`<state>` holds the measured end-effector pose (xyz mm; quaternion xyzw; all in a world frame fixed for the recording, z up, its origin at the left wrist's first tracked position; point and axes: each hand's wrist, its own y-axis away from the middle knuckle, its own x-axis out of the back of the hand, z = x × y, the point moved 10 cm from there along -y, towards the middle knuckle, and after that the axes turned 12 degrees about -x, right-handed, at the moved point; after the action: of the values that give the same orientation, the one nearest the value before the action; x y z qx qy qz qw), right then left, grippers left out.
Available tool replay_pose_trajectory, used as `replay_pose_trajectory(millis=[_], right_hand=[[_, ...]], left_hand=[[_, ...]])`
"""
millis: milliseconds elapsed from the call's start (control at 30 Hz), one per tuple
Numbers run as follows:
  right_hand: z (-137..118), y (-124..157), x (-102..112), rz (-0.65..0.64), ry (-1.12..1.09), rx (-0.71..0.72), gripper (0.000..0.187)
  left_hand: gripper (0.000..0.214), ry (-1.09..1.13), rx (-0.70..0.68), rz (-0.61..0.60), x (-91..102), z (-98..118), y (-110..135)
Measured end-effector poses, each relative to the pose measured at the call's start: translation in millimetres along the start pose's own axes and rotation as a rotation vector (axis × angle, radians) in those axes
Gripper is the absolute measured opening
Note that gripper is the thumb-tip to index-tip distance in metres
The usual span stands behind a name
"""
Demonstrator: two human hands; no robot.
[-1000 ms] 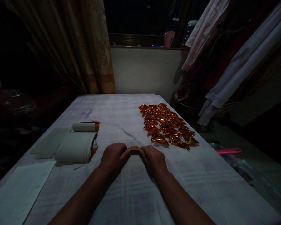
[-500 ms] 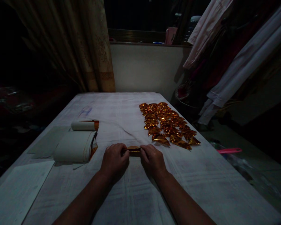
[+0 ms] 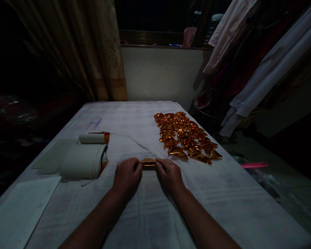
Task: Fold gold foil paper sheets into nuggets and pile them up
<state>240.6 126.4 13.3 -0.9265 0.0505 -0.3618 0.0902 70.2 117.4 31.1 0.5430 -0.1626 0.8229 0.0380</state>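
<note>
Both hands rest on the white-covered table [image 3: 145, 214], knuckles up, pinching a small gold foil paper [image 3: 148, 163] between them. My left hand [image 3: 126, 176] grips its left end with curled fingers. My right hand [image 3: 169, 175] grips the right end the same way. Only the paper's middle strip shows; its ends are hidden under my fingers. Just beyond my right hand lies a spread of several folded gold foil pieces [image 3: 185, 136].
A stack of curled white-backed sheets [image 3: 83, 160] and a rolled sheet [image 3: 93, 138] lie left of my hands, flat sheets [image 3: 20, 211] nearer the left edge. A curtain [image 3: 93, 52] hangs behind, clothes [image 3: 248, 69] at the right. A pink object [image 3: 254, 165] lies off the table's right side.
Both hands have stayed on the gold paper and drawn slightly closer together; the visible strip looks shorter and thicker than a second ago. The view has tilted down a little.
</note>
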Motion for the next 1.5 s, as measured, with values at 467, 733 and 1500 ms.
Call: replay_pose_trajectory(millis=[467,733,1500], right_hand=[[-6,3,2,-0.060,0.240,-0.069,0.021],[-8,4,1,-0.080,0.218,-0.051,0.022],[-11,6,-5,-0.076,0.178,0.044,0.023]], left_hand=[[0.023,-0.117,-0.064,-0.023,-3.8,5,1],[0.025,-0.185,-0.111,-0.026,-6.2,8,2],[0.024,-0.252,-0.166,-0.022,-8.4,17,5]])
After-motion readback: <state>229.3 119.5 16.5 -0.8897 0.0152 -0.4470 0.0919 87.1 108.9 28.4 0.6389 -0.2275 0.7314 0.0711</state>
